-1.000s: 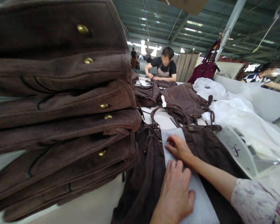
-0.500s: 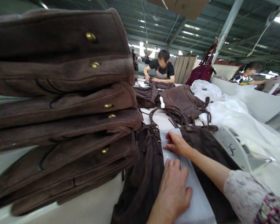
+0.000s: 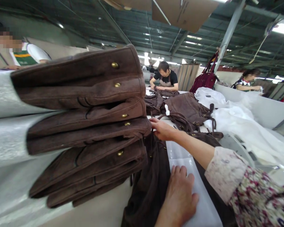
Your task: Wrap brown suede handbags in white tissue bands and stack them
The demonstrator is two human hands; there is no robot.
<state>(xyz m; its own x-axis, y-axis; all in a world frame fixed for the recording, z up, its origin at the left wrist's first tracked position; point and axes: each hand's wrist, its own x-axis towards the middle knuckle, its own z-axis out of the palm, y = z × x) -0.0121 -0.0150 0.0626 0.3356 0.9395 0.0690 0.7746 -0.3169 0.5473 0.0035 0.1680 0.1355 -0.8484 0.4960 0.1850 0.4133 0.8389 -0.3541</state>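
Note:
A dark brown bag with a suede look lies in front of me, a white plastic sheet running lengthwise over its middle. My left hand rests palm down on that sheet, fingers stretched out and open. Further up, my right hand is closed at the bag's top left, its thumb and fingertips pinching a thin dark brown strap beside the stack. The strap's far end is hidden. Close by on the left rises a stack of folded brown bags with brass-coloured studs.
More brown bags lie further along the white table. White plastic wrapping is heaped at the right. A maroon bag hangs by a post. One co-worker bends over the table's far end; others are at left and right.
My right hand has moved left from the white sheet to the bag's strap by the stack. My left hand stays on the sheet. The view has turned slightly left, bringing another person into sight.

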